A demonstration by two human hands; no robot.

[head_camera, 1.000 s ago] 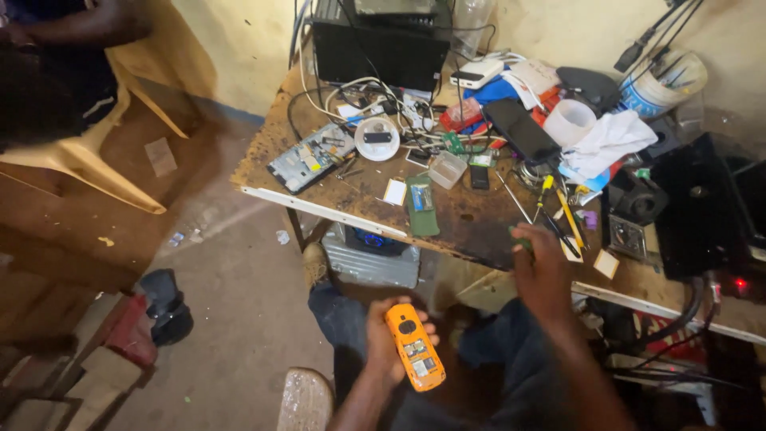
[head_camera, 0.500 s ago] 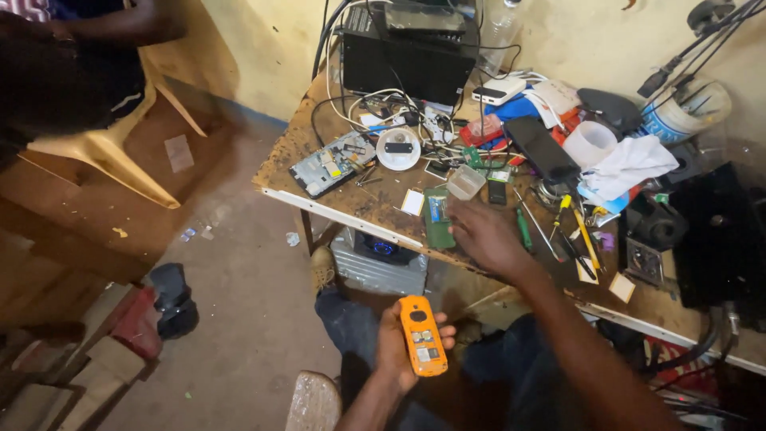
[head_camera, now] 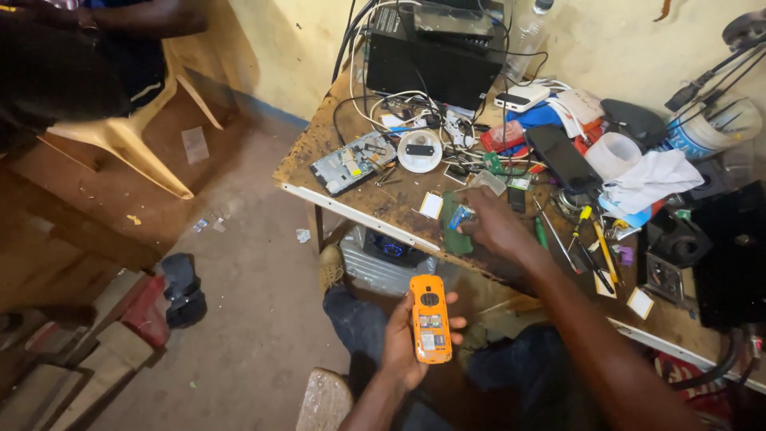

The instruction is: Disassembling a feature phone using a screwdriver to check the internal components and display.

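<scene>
Gripping orange phone point(head_camera: 429, 319) in left hand point(head_camera: 403, 339), right hand point(head_camera: 495, 227) fingers pinching small part point(head_camera: 460, 217) near bench edge point(head_camera: 351, 211)

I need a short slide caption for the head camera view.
Left hand holds an opened orange phone; right hand touches a small blue part on the cluttered workbench.

- Soft, even daylight falls on the yellow wall point(head_camera: 279, 48) and the workbench point(head_camera: 351, 203).
- Shadows are faint; dark under the bench.
- Wide-angle bending shows at the edges.
- The reaching right hand point(head_camera: 495, 227) is slightly blurred.
</scene>
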